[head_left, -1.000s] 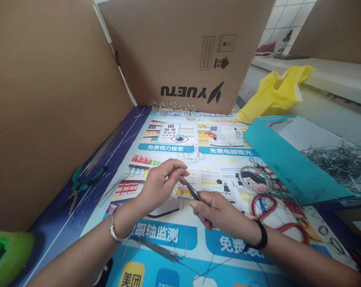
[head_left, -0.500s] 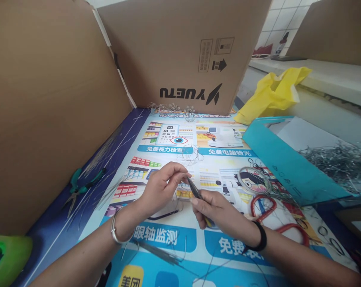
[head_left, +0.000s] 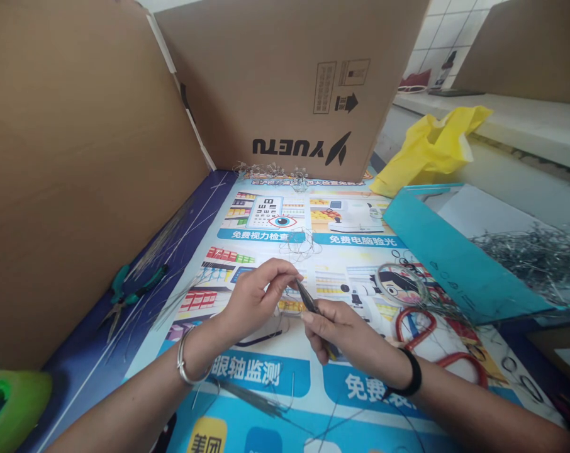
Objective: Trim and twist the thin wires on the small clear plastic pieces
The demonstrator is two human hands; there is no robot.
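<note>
My right hand (head_left: 335, 327) is wrapped round a pair of pliers (head_left: 307, 297), whose dark pointed jaws aim up and to the left. At their tip, the thumb and forefinger of my left hand (head_left: 261, 289) are pinched together. What they pinch is too small to make out; a thin wire seems to hang below. Just beyond the hands, a loose coil of thin wire (head_left: 301, 244) lies on the printed sheet. Below them rests a bundle of straight wires (head_left: 254, 397).
Green-handled pliers (head_left: 124, 296) lie at left by a cardboard panel (head_left: 77, 157). Red-handled scissors (head_left: 414, 327) and a roll of tape (head_left: 401, 284) are at right. A teal box (head_left: 455, 264) holds tangled wire. Green tape (head_left: 25, 402) sits lower left; a yellow bag (head_left: 431, 151) stands behind.
Almost nothing differs. My left hand has shifted very slightly, with its fingers still at the plier tips. My right hand keeps its hold on the pliers.
</note>
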